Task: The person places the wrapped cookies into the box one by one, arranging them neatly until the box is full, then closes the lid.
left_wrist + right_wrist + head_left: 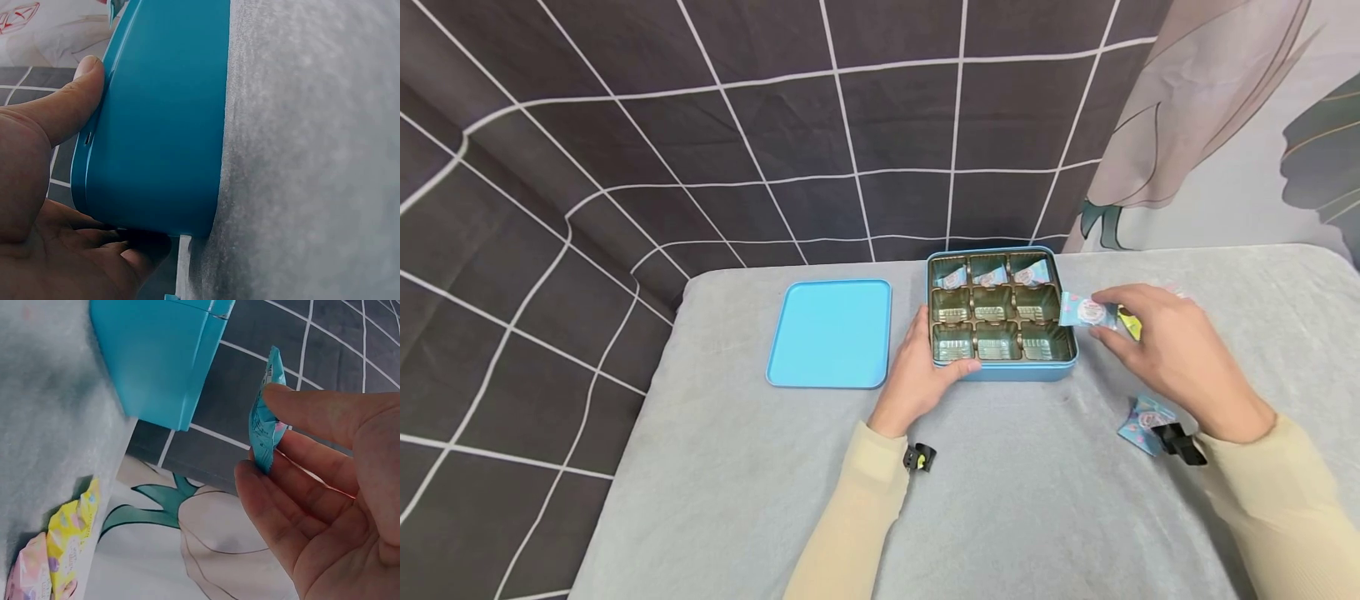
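Observation:
A blue tin (1017,373) stands on the bed-like grey surface, its gold-brown divided insert (992,303) facing up. The three back compartments each hold a blue wrapped candy (992,277); the middle and front rows hold none. At the tin's front left corner, my left hand (917,371) grips it, thumb over the front rim and fingers along the left side (81,244). My right hand (1180,350) pinches another blue wrapped candy (1086,312) between thumb and fingers, just beyond the tin's right edge. In the right wrist view that candy (267,419) is held edge-on, above the surface.
The blue lid (830,333) lies flat left of the tin. Blue wrapped candy (1147,423) lies near my right wrist. Beyond the right hand are a yellow wrapped candy (72,540) and a pink one (31,572). A dark checked curtain (895,125) hangs behind.

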Available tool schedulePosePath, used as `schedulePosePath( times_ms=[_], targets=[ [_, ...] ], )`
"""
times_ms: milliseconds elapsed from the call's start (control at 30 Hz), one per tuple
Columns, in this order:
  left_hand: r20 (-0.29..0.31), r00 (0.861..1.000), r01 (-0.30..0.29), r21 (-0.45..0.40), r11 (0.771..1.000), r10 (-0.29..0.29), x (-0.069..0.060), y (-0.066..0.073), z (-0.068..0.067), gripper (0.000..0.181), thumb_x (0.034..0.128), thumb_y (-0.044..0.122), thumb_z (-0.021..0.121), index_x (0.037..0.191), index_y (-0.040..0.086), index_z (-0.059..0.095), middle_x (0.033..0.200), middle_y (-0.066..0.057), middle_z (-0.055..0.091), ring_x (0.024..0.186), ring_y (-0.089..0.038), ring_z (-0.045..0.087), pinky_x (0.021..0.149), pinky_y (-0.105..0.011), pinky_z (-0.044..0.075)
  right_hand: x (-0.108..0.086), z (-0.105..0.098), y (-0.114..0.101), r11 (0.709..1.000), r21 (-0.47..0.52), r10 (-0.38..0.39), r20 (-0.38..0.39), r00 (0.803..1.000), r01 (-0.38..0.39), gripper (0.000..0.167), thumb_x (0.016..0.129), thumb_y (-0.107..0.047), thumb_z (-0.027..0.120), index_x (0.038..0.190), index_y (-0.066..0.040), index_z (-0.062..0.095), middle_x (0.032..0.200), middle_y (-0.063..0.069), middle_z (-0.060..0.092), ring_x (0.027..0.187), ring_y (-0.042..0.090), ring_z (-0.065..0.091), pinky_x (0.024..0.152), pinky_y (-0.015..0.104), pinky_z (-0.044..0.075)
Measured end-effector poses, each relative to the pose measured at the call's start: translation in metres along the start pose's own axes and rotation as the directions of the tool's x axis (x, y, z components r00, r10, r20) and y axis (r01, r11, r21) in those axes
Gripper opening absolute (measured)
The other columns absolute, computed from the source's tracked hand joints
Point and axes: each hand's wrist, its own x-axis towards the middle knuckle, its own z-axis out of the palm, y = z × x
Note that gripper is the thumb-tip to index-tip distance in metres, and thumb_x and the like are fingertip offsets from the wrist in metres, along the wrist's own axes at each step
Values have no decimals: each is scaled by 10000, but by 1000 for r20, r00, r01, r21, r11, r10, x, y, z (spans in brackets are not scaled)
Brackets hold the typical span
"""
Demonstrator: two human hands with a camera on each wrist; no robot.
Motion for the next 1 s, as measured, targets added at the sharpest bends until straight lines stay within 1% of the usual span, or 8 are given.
schedulePosePath(
  times_ms=[267, 367, 467, 567, 700, 767, 867, 1000],
  targets=[
    [5, 1000, 2, 3, 1000, -2, -1, 0, -1, 1115, 838, 451, 811, 1615, 48, 120, 1665, -134, 166, 1517, -254, 186, 1203, -422, 234, 7, 2, -4, 1000, -11, -3, 5, 1000, 3, 394, 748, 5, 833, 1121, -14, 707, 1104, 162, 711, 921, 339, 658, 773, 499, 482],
    [7, 1000, 4, 6, 1000, -4, -1, 1, 0, 1118, 836, 462, 809, 1616, 51, 121, 1666, -129, 168, 1516, -250, 189, 1202, -418, 239, 9, 3, -6, 999, -35, 10, 14, 1000, -9, 388, 758, -15, 835, 1126, -29, 714, 1117, 157, 712, 897, 331, 674, 668, 503, 481],
    [5, 1000, 5, 4, 1000, -5, -1, 1, -1, 1119, 834, 462, 811, 1617, 56, 122, 1666, -126, 171, 1515, -252, 196, 1200, -420, 246, 12, 4, -7, 999, -48, 15, 20, 1000, -14, 379, 768, -25, 831, 1128, -33, 715, 1122, 156, 713, 890, 335, 680, 553, 463, 424],
    [3, 1000, 7, 5, 1000, -7, 0, 1, -1, 1121, 830, 463, 814, 1617, 58, 125, 1665, -126, 176, 1512, -253, 204, 1198, -422, 252, 14, 6, -7, 1000, -24, 8, 19, 1000, -7, 370, 769, -3, 822, 1123, -16, 711, 1110, 162, 713, 920, 347, 672, 575, 455, 426],
    [3, 1000, 7, 9, 1000, -7, 0, 1, -1, 1123, 828, 462, 817, 1616, 56, 128, 1663, -125, 181, 1510, -254, 213, 1195, -420, 259, 16, 9, -6, 1000, 17, -14, 12, 1000, 13, 369, 758, 32, 816, 1110, 17, 704, 1086, 173, 712, 921, 350, 660, 742, 481, 488],
    [4, 1000, 8, 9, 1000, -8, 0, 1, 0, 1123, 828, 463, 816, 1617, 59, 126, 1663, -122, 180, 1509, -253, 214, 1195, -418, 259, 17, 11, -5, 999, 29, -25, 7, 1000, 24, 379, 747, 37, 823, 1107, 26, 704, 1074, 183, 712, 889, 348, 658, 775, 480, 493],
    [6, 1000, 11, 8, 1000, -11, 0, 1, 0, 1124, 829, 466, 815, 1618, 64, 123, 1663, -120, 180, 1509, -253, 214, 1195, -418, 259, 19, 13, -4, 999, 27, -28, 10, 1000, 28, 384, 745, 21, 834, 1107, 27, 705, 1074, 191, 712, 853, 345, 661, 766, 483, 498],
    [9, 1000, 16, 6, 1000, -16, 0, 1, -1, 1125, 827, 463, 817, 1620, 70, 122, 1664, -117, 180, 1509, -254, 214, 1195, -419, 259, 21, 14, -4, 1000, 18, -9, 34, 999, 9, 377, 761, -9, 835, 1113, 24, 705, 1085, 206, 706, 838, 356, 660, 751, 509, 500]
  ],
)
